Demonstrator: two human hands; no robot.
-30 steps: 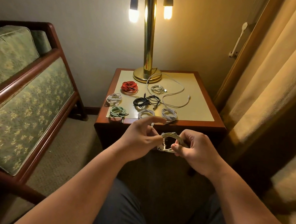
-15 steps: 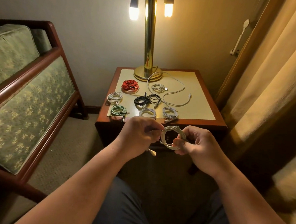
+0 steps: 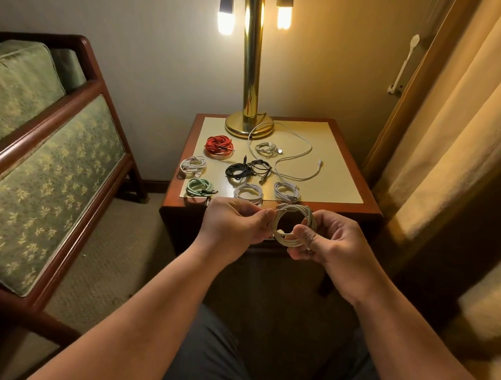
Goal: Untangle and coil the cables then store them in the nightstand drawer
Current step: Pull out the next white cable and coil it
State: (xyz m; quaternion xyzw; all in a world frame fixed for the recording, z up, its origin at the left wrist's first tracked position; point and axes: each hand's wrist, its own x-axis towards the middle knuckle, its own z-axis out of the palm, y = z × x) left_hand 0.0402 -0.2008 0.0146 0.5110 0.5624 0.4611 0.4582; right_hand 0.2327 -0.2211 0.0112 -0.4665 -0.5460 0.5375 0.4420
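Head view: pale white cable coil (image 3: 281,237) pinched between left hand (image 3: 233,225) and right hand (image 3: 328,243), fingers curled round loops, just before brown wooden nightstand (image 3: 369,209). Advisable: hold loops pinched flat, wrap tail snugly.

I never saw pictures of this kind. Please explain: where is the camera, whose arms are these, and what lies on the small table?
There is no machine here. The camera sits on a person's head and looks forward and down, so both arms are that person's own. The left hand and the right hand together hold a white cable coil in front of the nightstand. On its top stands a brass lamp, and near it lie coiled cables: a red coil, a mint green coil, black cables and four pale coils. One loose white cable is not yet coiled.
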